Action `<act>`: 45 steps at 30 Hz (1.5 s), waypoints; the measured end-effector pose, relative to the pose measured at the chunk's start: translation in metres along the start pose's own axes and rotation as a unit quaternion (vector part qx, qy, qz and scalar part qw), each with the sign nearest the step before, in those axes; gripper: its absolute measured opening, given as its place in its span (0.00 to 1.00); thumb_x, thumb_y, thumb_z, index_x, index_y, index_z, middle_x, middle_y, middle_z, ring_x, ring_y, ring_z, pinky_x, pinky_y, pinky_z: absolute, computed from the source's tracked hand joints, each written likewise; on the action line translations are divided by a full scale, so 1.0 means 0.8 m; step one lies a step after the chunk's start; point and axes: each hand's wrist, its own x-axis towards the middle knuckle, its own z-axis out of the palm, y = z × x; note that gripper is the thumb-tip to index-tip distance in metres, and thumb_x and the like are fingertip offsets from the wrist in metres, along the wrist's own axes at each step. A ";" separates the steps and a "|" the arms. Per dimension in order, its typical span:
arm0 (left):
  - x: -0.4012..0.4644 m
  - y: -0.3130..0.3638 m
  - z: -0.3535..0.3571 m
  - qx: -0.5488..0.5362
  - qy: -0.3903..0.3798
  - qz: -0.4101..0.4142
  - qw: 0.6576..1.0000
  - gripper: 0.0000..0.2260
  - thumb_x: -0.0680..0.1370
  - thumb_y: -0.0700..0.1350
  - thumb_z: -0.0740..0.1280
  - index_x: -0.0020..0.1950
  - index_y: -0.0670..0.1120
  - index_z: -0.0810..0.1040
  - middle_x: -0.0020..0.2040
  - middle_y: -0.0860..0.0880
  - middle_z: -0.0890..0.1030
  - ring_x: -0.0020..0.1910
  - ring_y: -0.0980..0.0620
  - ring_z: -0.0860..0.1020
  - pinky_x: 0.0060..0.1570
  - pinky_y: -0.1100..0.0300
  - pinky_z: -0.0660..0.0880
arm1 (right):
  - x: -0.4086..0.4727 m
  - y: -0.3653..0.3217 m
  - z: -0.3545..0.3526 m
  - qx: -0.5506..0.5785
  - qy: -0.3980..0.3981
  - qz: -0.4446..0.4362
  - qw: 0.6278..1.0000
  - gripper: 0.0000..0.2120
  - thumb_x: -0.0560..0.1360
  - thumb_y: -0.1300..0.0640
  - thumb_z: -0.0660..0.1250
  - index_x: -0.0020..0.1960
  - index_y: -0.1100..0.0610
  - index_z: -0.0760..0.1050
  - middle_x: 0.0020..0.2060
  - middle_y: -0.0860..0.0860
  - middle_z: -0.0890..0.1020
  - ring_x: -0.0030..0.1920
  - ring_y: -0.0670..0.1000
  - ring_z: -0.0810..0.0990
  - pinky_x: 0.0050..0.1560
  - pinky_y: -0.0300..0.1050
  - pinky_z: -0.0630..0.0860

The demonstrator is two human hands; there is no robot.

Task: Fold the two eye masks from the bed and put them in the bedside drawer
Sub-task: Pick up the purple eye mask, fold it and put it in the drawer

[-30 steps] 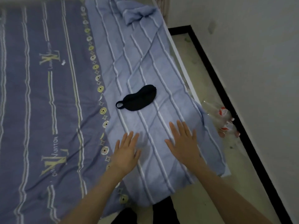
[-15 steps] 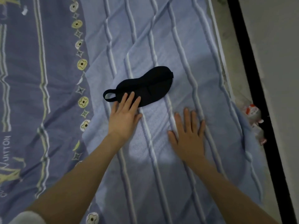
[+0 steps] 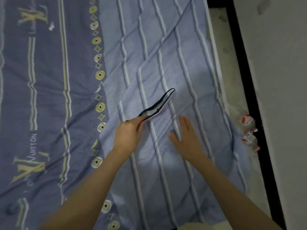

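Observation:
My left hand pinches one end of a black eye mask and holds it lifted off the bed. The mask is seen edge-on, as a thin dark curve slanting up to the right over the light blue striped blanket. My right hand lies flat with fingers spread on the blanket, just right of the mask, and holds nothing. Only one eye mask is in view. No drawer is visible.
A darker patterned bedsheet covers the left of the bed. Right of the bed's edge runs a strip of floor with plastic bottles on it, then a black skirting board and a pale wall.
My left hand has taken hold of the eye mask's left end and raised it off the blanket. It lay flat before. My right hand stays flat on the blanket.

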 end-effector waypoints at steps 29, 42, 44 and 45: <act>-0.392 0.170 -0.265 -0.295 0.203 -0.147 0.922 0.14 0.70 0.42 0.72 0.51 0.56 0.75 0.50 0.52 0.80 0.47 0.50 0.78 0.46 0.58 0.76 | -0.322 -0.255 -0.111 0.395 -0.170 -0.136 0.892 0.05 0.70 0.58 0.69 0.39 0.60 0.79 0.31 0.49 0.77 0.34 0.47 0.75 0.34 0.37 0.74; -0.735 0.092 -0.378 -0.726 0.434 -0.074 0.528 0.10 0.71 0.50 0.64 0.32 0.48 0.79 0.25 0.53 0.76 0.34 0.54 0.80 0.45 0.61 0.80 | -0.492 -0.371 0.053 0.293 -0.328 -0.226 0.869 0.08 0.73 0.58 0.67 0.35 0.57 0.76 0.33 0.52 0.73 0.34 0.48 0.70 0.32 0.38 0.68; -0.796 0.080 -0.390 -0.734 0.480 -0.054 0.478 0.11 0.73 0.47 0.61 0.39 0.47 0.83 0.32 0.52 0.81 0.36 0.55 0.81 0.45 0.62 0.80 | -0.542 -0.382 0.091 0.261 -0.353 -0.265 0.859 0.09 0.73 0.57 0.66 0.40 0.63 0.76 0.36 0.55 0.72 0.37 0.51 0.69 0.38 0.45 0.67; -0.822 0.075 -0.395 -0.713 0.500 -0.068 0.487 0.11 0.73 0.42 0.60 0.43 0.46 0.83 0.36 0.51 0.83 0.36 0.55 0.81 0.42 0.63 0.79 | -0.567 -0.386 0.110 0.238 -0.356 -0.294 0.854 0.11 0.73 0.56 0.66 0.41 0.65 0.76 0.36 0.56 0.72 0.38 0.52 0.68 0.39 0.48 0.65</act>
